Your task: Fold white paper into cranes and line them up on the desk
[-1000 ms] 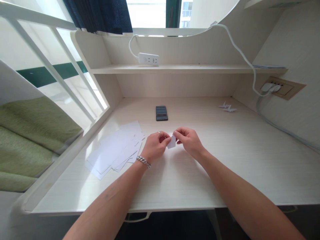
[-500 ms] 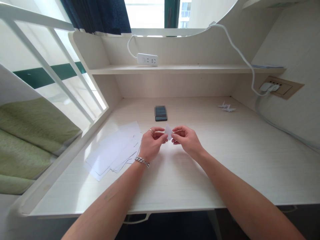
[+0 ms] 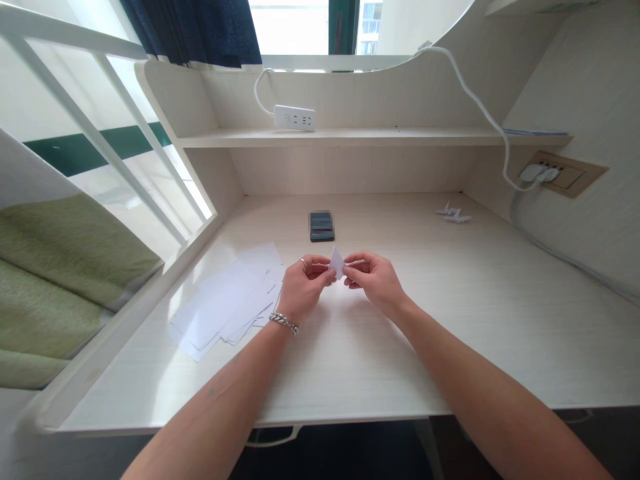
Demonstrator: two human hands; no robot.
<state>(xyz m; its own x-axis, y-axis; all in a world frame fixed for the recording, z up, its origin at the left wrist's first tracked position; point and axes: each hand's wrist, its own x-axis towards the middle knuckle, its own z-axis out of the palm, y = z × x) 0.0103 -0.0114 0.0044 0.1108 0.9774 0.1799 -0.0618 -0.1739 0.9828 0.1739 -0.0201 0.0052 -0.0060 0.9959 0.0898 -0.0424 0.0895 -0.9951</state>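
Between my two hands, over the middle of the desk, is a small folded piece of white paper (image 3: 337, 263), roughly diamond-shaped with its point up. My left hand (image 3: 306, 283), wearing a ring and a chain bracelet, pinches its left edge between thumb and fingers. On the opposite side, my right hand (image 3: 374, 277) pinches the right edge with thumb and forefinger. Folds on the far side of the paper are hidden from me. Two folded paper cranes (image 3: 455, 216) sit at the back right of the desk.
Loose white sheets (image 3: 227, 300) lie overlapping to the left of my left hand. A dark phone (image 3: 321, 227) rests just beyond my hands. Above the desk, a shelf (image 3: 360, 137) carries a white power strip (image 3: 295, 118). A white cable (image 3: 475, 100) hangs down to a wall socket (image 3: 567, 175).
Almost nothing differs. Both hands keep their pinch on the folded paper, which sits in nearly the same spot; the view has shifted very slightly.
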